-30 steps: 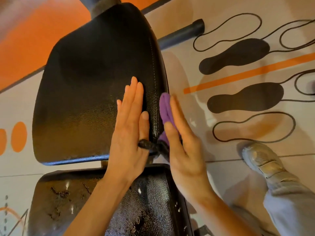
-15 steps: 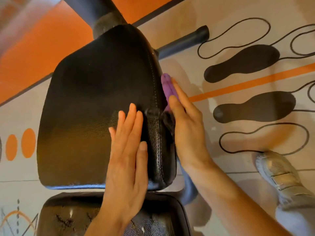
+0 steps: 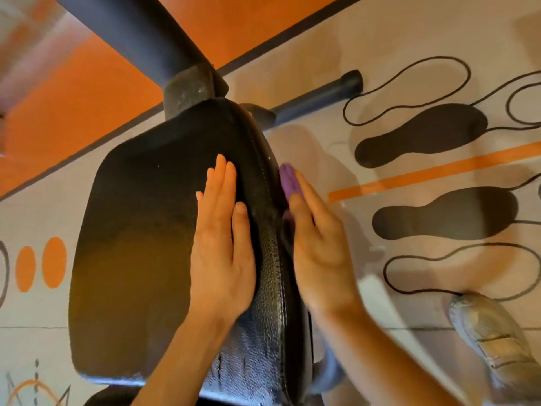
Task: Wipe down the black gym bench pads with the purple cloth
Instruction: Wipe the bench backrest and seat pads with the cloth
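Wiping runs along the right side edge of the black bench pad (image 3: pixel 152 244). The purple cloth (image 3: pixel 289 180) is pressed between that edge and the right hand (image 3: pixel 319 244), whose fingers (image 3: pixel 304 194) lie straight and together, flat on the cloth; only its upper end shows past the fingertips.

The left hand (image 3: pixel 221 253) lies flat on the pad top, fingers straight and close together, just left of the stitched seam.

Risks (judgement): nothing curls round the cloth, so if pressure eases it could slip down off the side edge to the floor (image 3: pixel 409 39). It may bunch under the palm and leave the seam unwiped.

Pad surface is pebbled and glossy near the wrist. Beyond the right fingers are the floor's black footprint markings (image 3: pixel 421 136) and an orange stripe (image 3: pixel 433 171), a shoe (image 3: pixel 491 332) near the wrist, and the frame tube (image 3: pixel 140 30) above the fingertips.
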`<move>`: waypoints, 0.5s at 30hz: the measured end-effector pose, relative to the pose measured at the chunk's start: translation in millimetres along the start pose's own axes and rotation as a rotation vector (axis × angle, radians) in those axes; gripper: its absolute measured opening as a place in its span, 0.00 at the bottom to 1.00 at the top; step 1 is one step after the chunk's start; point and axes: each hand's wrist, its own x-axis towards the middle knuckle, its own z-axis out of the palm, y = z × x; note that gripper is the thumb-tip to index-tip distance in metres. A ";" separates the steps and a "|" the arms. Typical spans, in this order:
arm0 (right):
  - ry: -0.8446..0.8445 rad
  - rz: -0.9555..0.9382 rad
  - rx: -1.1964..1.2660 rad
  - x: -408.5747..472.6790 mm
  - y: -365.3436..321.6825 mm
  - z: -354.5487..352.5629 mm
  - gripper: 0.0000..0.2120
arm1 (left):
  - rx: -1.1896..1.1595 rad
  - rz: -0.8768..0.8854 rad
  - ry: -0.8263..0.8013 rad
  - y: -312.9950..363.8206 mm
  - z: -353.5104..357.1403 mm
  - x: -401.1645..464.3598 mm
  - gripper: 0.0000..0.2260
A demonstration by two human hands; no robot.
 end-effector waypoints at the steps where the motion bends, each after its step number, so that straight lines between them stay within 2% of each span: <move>1: -0.001 -0.065 -0.128 -21.9 3.4 0.1 0.17 | -0.003 0.001 0.005 -0.3 0.6 0.6 0.22; 3: -0.054 -0.162 -0.360 -47.4 0.9 -0.2 0.18 | 0.006 -0.005 0.014 -0.2 1.3 2.8 0.22; 4: -0.092 -0.144 -0.338 -39.9 -0.1 0.0 0.17 | 0.003 -0.007 0.010 0.4 1.5 3.2 0.22; 7: -0.066 -0.042 -0.066 30.9 -8.8 6.9 0.16 | -0.008 -0.008 0.002 2.6 1.2 1.5 0.22; 9: -0.040 0.147 0.057 76.7 -14.8 10.7 0.13 | 0.004 -0.024 0.007 4.3 1.7 2.1 0.22; 11: -0.059 0.204 0.132 67.9 -17.8 6.7 0.13 | 0.011 -0.035 -0.008 5.4 1.1 2.8 0.22; 12: -0.043 0.177 0.125 53.1 -18.4 4.7 0.15 | 0.001 -0.039 -0.022 5.7 0.2 3.5 0.22; 15: -0.051 -0.006 -0.167 -3.2 -30.9 10.2 0.19 | -0.049 -0.068 -0.066 7.4 -7.0 7.7 0.22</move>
